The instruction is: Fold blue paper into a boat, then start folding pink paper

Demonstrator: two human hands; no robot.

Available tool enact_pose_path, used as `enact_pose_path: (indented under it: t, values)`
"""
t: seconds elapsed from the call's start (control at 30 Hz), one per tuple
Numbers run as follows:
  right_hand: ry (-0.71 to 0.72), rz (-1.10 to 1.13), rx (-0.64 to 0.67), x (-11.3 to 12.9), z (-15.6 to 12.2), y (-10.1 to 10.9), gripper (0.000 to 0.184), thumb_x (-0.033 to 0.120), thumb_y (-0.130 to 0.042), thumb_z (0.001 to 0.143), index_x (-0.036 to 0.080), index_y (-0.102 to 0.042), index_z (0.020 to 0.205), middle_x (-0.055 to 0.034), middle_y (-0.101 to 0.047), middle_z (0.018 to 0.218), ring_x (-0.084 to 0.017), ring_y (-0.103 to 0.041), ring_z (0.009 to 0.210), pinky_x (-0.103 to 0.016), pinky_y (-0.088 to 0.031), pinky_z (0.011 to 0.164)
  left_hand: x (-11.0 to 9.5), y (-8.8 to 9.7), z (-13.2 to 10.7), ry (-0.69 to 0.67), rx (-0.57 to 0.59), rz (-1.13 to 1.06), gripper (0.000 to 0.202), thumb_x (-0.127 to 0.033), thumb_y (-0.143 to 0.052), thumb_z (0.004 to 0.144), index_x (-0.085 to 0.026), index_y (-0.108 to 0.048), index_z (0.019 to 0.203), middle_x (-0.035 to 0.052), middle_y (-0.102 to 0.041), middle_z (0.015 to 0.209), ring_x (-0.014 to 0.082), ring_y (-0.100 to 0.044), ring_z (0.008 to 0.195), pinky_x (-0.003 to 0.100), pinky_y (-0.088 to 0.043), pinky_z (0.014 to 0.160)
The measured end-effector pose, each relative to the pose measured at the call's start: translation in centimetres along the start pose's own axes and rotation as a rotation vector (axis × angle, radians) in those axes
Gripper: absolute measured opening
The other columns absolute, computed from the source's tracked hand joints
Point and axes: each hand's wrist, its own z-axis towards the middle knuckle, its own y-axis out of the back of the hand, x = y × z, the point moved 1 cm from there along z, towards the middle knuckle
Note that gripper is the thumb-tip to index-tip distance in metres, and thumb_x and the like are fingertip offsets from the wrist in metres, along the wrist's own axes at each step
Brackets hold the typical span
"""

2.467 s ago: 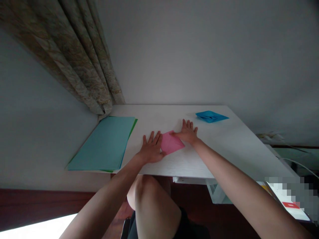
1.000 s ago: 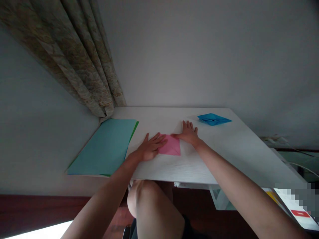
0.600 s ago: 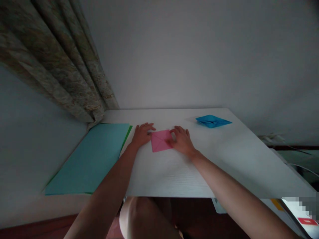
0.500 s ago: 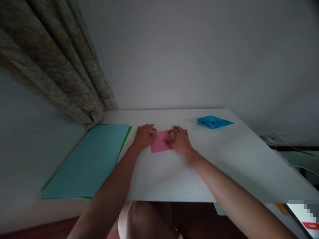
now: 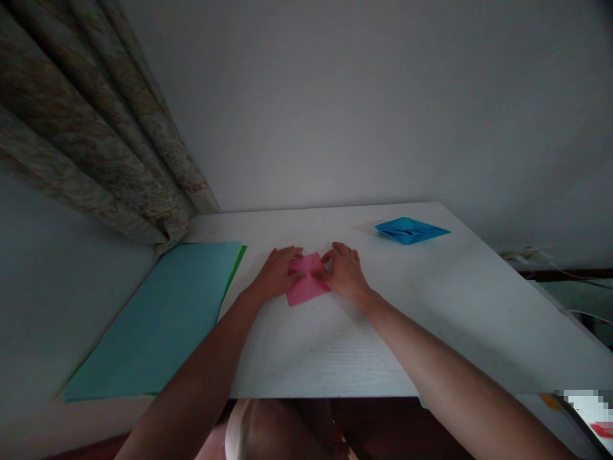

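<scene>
A small folded sheet of pink paper [image 5: 305, 295] lies on the white table, its near edge slanting up to the right. On its left side, my left hand [image 5: 278, 271] has the thumb over the paper and the fingers at the upper left corner. Across from it, my right hand [image 5: 345, 271] grips the right side between thumb and bent index finger, its other fingers raised. Crease lines meet near the paper's middle, between the two thumbs. Farther back on the right sits a blue folded paper boat [image 5: 412, 231], touched by neither hand.
Large light-blue and green paper sheets [image 5: 158, 319] are stacked at the table's left side. A patterned curtain [image 5: 119, 128] hangs behind them. The white table [image 5: 316, 358] meets a grey wall [image 5: 335, 102] at the back. Cables [image 5: 536, 255] run beyond its right edge.
The pink paper has turned slightly counterclockwise, its near left corner now closer to me. My left thumb has moved in over the paper. The camera view has shifted a little.
</scene>
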Motion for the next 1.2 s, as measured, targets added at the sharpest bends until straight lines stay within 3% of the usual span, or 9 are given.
enact_pose_path:
  t: [0.17,0.3,0.4,0.67,0.77,0.9,1.03,1.1,1.2]
  values:
    - [0.037,-0.004,-0.027,0.2,-0.3,-0.5,0.024,0.032,-0.072,0.079,0.018,-0.073,0.098,-0.0203,-0.052,0.139,-0.035,-0.042,0.134,-0.055,-0.024,0.111,-0.5,1.0,-0.2,-0.052,0.008,0.128,0.037,-0.028,-0.071,0.081,-0.016,-0.067,0.116,0.0108,-0.066,0.117,0.0262,-0.058,0.114,0.038,-0.043,0.103]
    - [0.065,-0.032,-0.038,0.2,-0.5,-0.5,0.039,0.037,-0.073,0.079,0.018,-0.068,0.112,-0.0197,-0.054,0.135,-0.035,-0.043,0.131,-0.054,-0.025,0.11,-0.4,1.7,-0.8,0.104,0.016,0.235,0.042,-0.044,-0.069,0.084,-0.015,-0.066,0.115,0.0099,-0.065,0.107,0.0258,-0.063,0.097,0.037,-0.048,0.087]
    - [0.045,-0.075,-0.022,0.3,-0.5,0.0,0.037,0.04,-0.071,0.081,0.018,-0.069,0.11,-0.019,-0.055,0.132,-0.035,-0.045,0.127,-0.053,-0.028,0.107,-0.2,2.0,-1.4,0.185,0.038,0.266,0.038,-0.046,-0.065,0.087,-0.014,-0.065,0.107,0.0096,-0.064,0.102,0.0244,-0.064,0.089,0.035,-0.047,0.079]
    - [0.007,-0.185,-0.002,0.0,-0.4,0.4,0.029,0.04,-0.067,0.082,0.013,-0.069,0.095,-0.0205,-0.059,0.117,-0.037,-0.052,0.114,-0.05,-0.035,0.097,-0.7,1.6,-1.5,0.289,0.005,0.302,0.031,-0.045,-0.059,0.09,-0.015,-0.065,0.081,0.0118,-0.064,0.095,0.0253,-0.063,0.091,0.034,-0.046,0.08]
    - [0.024,-0.115,-0.044,-0.2,0.0,0.0,0.03,0.036,-0.07,0.078,0.014,-0.068,0.099,-0.0195,-0.061,0.119,-0.037,-0.052,0.116,-0.05,-0.034,0.1,-0.4,1.6,-1.3,0.294,-0.032,0.136,0.027,-0.042,-0.065,0.085,-0.018,-0.063,0.074,0.0075,-0.065,0.084,0.0219,-0.063,0.082,0.032,-0.046,0.073]
    - [0.024,0.143,-0.08,-0.3,0.7,0.1,0.046,0.036,-0.072,0.073,0.016,-0.065,0.114,-0.0148,-0.069,0.109,-0.03,-0.062,0.101,-0.043,-0.042,0.09,0.1,1.2,-0.8,0.31,-0.094,-0.37,0.017,-0.033,-0.071,0.075,-0.019,-0.061,0.071,0.0009,-0.065,0.068,0.0163,-0.061,0.066,0.027,-0.044,0.062]
    - [-0.079,0.473,-0.044,-0.5,1.0,0.4,0.023,0.04,-0.068,0.073,0.018,-0.069,0.081,-0.0063,-0.068,0.072,-0.019,-0.057,0.063,-0.03,-0.04,0.057,-0.2,0.4,-0.2,0.291,-0.167,-0.729,0.023,-0.029,-0.073,0.068,-0.017,-0.067,0.087,0.0006,-0.068,0.068,0.0149,-0.062,0.064,0.026,-0.045,0.063]
    - [-0.109,0.605,-0.013,-0.7,1.0,0.3,0.026,0.043,-0.068,0.072,0.017,-0.064,0.068,-0.0015,-0.059,0.06,-0.014,-0.048,0.054,-0.027,-0.032,0.049,-0.7,0.1,-0.2,0.23,-0.126,-0.765,0.028,-0.031,-0.073,0.069,-0.016,-0.07,0.093,0.0016,-0.07,0.073,0.0151,-0.063,0.067,0.025,-0.046,0.064]
    - [-0.101,0.72,0.048,-0.7,0.7,0.0,0.032,0.048,-0.069,0.069,0.018,-0.06,0.062,0.0029,-0.049,0.054,-0.011,-0.038,0.05,-0.025,-0.025,0.045,-1.2,0.0,-0.3,0.206,-0.072,-0.733,0.023,-0.036,-0.071,0.073,-0.014,-0.073,0.079,0.002,-0.069,0.07,0.0148,-0.061,0.064,0.024,-0.042,0.059]
